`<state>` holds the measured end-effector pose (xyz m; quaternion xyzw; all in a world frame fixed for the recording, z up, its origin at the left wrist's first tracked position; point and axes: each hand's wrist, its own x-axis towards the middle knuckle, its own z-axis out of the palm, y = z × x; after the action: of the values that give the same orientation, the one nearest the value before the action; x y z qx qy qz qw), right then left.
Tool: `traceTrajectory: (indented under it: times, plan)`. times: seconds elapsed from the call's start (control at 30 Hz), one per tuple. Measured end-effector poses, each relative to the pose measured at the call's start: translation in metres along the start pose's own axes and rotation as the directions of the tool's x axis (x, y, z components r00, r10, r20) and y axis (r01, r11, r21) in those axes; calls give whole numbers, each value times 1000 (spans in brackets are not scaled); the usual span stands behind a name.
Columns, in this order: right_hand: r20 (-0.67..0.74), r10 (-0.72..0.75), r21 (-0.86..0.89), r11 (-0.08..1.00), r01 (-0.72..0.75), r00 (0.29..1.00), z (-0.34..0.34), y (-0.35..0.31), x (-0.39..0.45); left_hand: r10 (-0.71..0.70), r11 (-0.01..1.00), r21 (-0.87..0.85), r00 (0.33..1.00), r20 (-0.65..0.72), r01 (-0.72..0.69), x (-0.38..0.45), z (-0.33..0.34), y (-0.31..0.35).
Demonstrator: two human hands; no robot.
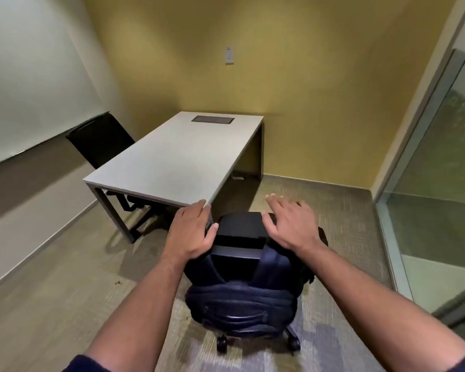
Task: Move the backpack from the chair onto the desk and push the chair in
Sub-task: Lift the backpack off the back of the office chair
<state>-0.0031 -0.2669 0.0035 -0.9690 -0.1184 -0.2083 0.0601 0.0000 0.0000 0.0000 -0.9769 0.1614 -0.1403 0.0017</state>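
Backpack (240, 296) hides chair (242, 324) seat | left hand (192, 232), right hand (290, 224) grips loose (fingers spread)

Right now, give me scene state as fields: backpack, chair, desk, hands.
backpack: navy backpack on wheeled chair seat, not yet moved
chair: black office chair, pulled out from desk
desk: grey desk, top bare except inset dark panel
left hand: open, at chair back's left side
right hand: open, at chair back's right side
second chair: black, at desk's far left

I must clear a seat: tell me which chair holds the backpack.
The wheeled chair nearest the hands, carrying the dark backpack; the other chair, left of the desk, carries none.
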Motion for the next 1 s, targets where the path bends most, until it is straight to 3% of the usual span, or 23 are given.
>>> traceTrajectory:
  times: [0.1, 0.23, 0.37, 0.53, 0.6, 0.8, 1.0]
  plan:
    - [51, 39, -27, 999, -37, 998, 13, -4, -7, -57, 998, -36, 997, 46, 59, -7, 12, 0]
    - [248, 144, -36, 990, -139, 958, 26, -3, -11, -144, 987, -66, 986, 88, 150, -10, 21, 2]
    - [461, 302, -2, 941, -339, 835, 32, 0, -8, -165, 985, -36, 979, 121, 170, -8, 25, 1]
    - [585, 424, -94, 882, -462, 691, 32, -3, -3, -158, 987, -11, 977, 144, 161, -9, 29, 0]
    - [605, 433, -76, 867, -492, 668, 31, -2, -1, -159, 987, 5, 976, 147, 160, -9, 30, -1]
    - [547, 432, 131, 802, -583, 717, 33, -2, -4, -96, 995, -16, 980, 174, 100, -12, 28, -4]
    - [462, 501, 329, 670, -665, 732, 32, -1, -8, 166, 983, -94, 983, 82, -158, -25, 30, -15]
